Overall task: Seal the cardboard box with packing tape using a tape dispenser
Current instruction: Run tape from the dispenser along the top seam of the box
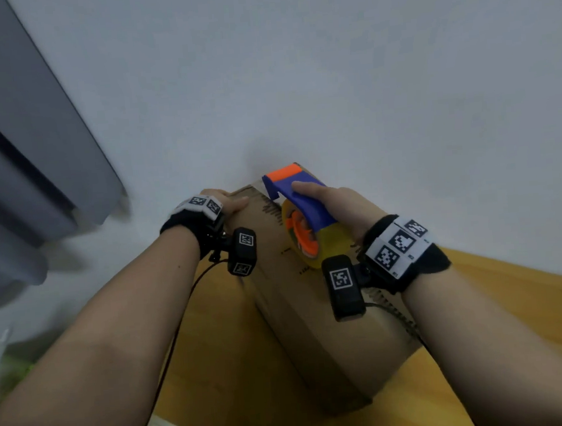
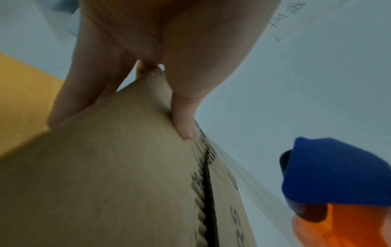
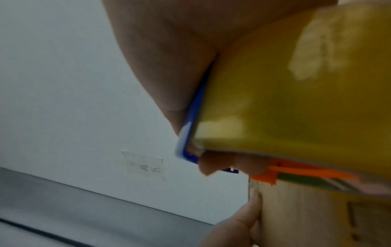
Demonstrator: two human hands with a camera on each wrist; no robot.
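Here the cardboard box (image 1: 317, 310) is steadied on the table (image 1: 218, 369) by the left hand (image 1: 225, 203), pinching its far corner, so it stays put. The tape dispenser (image 1: 301, 211) is clasped by the right hand (image 1: 343, 204) at the box's far edge, presumably to anchor tape.

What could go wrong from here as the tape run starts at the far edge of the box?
1. The left hand holds only the far corner of the cardboard box; a hard pull could slide or tip it.
2. The center seam still gapes, so tape may bridge it rather than close it.
3. The right hand holds the tape dispenser tilted, and stretched film shows beside the seam; the strip may land off the seam or wrinkle.
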